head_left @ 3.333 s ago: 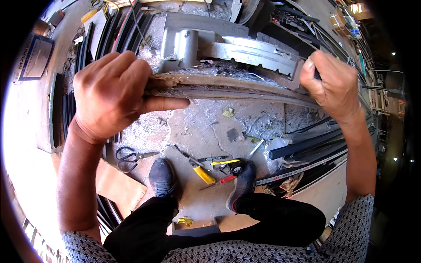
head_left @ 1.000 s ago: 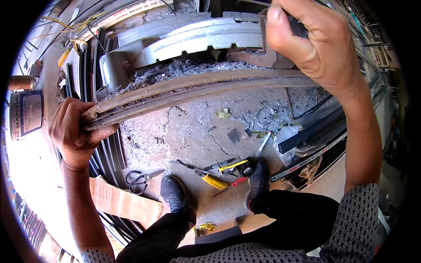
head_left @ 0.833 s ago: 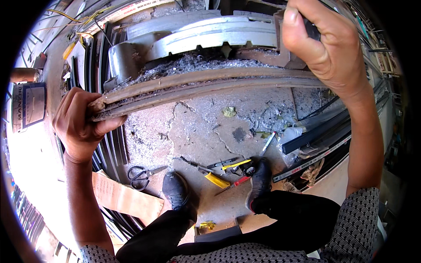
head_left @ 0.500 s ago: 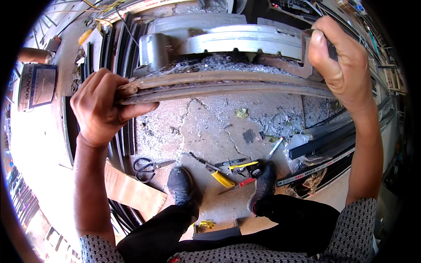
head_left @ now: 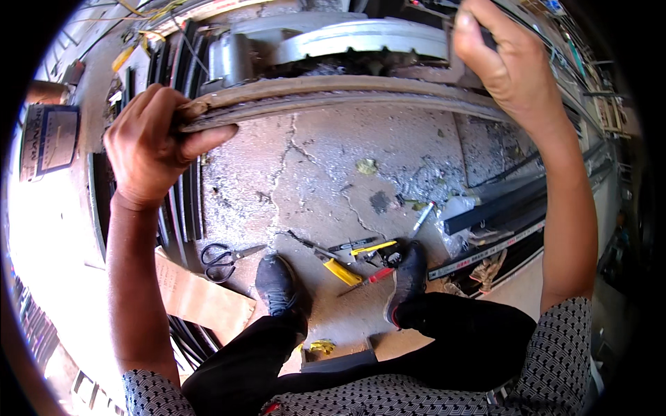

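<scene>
Silver metal and worn brown wood span the far part of the scene: a curved silver machine [head_left: 368, 38] stands just behind the grooved near edge of a brown board [head_left: 333, 84], raised in front of the person over the concrete floor [head_left: 319, 201]. The left hand [head_left: 149, 142] grasps the board's left end, fingers closed over its top and thumb extended beneath. The right hand [head_left: 517, 66], at the far right, has fingers curled about a dark piece [head_left: 487, 38], mostly hidden; how this joins the machine cannot be told. Nearer, on the floor between and beside two dark shoes [head_left: 276, 284], lie black-handled scissors [head_left: 236, 255] at left, then a yellow-handled tool [head_left: 342, 272], a red-handled tool [head_left: 380, 275] and a pale pen [head_left: 424, 217] toward the right. Dark strips [head_left: 182, 201] lie at left, dark bars [head_left: 496, 211] at right; brown cardboard [head_left: 201, 291] lies near left
</scene>
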Motion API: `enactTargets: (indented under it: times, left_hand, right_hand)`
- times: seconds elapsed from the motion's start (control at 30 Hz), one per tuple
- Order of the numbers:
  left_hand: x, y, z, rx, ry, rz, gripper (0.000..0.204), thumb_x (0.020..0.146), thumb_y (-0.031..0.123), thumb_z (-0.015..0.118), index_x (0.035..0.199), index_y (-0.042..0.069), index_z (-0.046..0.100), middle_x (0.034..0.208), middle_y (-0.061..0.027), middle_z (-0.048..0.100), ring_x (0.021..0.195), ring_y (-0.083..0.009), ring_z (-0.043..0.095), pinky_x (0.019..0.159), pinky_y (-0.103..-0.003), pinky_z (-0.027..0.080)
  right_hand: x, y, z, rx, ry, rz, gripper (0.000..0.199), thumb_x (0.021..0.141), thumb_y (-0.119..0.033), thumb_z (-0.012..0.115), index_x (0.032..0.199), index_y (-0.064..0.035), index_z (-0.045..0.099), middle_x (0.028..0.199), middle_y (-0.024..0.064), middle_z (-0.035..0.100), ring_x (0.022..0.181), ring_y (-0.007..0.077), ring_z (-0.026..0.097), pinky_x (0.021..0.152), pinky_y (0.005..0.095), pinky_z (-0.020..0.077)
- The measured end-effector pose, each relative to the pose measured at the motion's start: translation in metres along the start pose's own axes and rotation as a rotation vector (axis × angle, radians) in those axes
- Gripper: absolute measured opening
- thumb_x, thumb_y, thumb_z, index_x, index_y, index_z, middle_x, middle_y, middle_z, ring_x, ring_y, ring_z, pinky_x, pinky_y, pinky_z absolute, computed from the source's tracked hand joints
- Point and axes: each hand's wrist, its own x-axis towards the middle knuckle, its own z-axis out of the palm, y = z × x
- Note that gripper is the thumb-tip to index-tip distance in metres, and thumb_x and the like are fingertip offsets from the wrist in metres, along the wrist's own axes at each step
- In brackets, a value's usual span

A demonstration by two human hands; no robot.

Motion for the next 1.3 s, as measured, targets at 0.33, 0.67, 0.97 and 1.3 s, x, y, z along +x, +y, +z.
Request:
enactTargets:
  times: [0.33,0.67,0.97,1.3]
  left_hand:
    - [0.003,0.002,0.003,0.02,0.042,0.037,0.057,0.076,0.061,0.083,0.079,0.01,0.057,0.07,-0.0019,0.056,0.06,-0.0197,0.061,0.054,-0.033,0.05]
    - [0.002,0.0,0.004,0.08,0.07,0.049,0.054,0.08,0.063,0.079,0.081,0.012,0.059,0.07,-0.0023,0.061,0.062,-0.0241,0.065,0.054,-0.036,0.052]
    - [0.023,-0.004,0.001,0.131,0.004,0.004,0.058,0.085,0.068,0.071,0.091,0.011,0.065,0.073,-0.0059,0.068,0.065,-0.0239,0.071,0.057,-0.037,0.055]
    - [0.013,-0.005,0.004,0.098,0.143,0.103,0.054,0.085,0.065,0.073,0.096,0.012,0.066,0.075,-0.0046,0.068,0.068,-0.0271,0.07,0.059,-0.039,0.055]
  right_hand:
    - [0.0,0.008,-0.008,0.037,-0.065,0.063,0.013,0.095,-0.015,0.064,0.093,-0.0051,0.056,0.073,0.0175,0.058,0.066,0.0243,0.061,0.066,0.0366,0.0507]
    - [-0.003,0.017,-0.003,0.098,-0.049,0.028,0.017,0.096,-0.018,0.061,0.087,-0.0046,0.055,0.074,0.0032,0.057,0.072,0.0101,0.053,0.069,0.0297,0.0475]
    - [0.019,0.034,-0.014,0.005,-0.065,0.088,0.02,0.098,-0.022,0.058,0.087,-0.0056,0.056,0.072,0.0006,0.05,0.071,0.0104,0.049,0.067,0.0303,0.0449]
    - [0.011,0.028,-0.006,0.019,-0.013,0.055,0.018,0.097,-0.019,0.058,0.086,-0.0046,0.057,0.071,0.0031,0.051,0.072,0.0107,0.051,0.069,0.0302,0.0454]
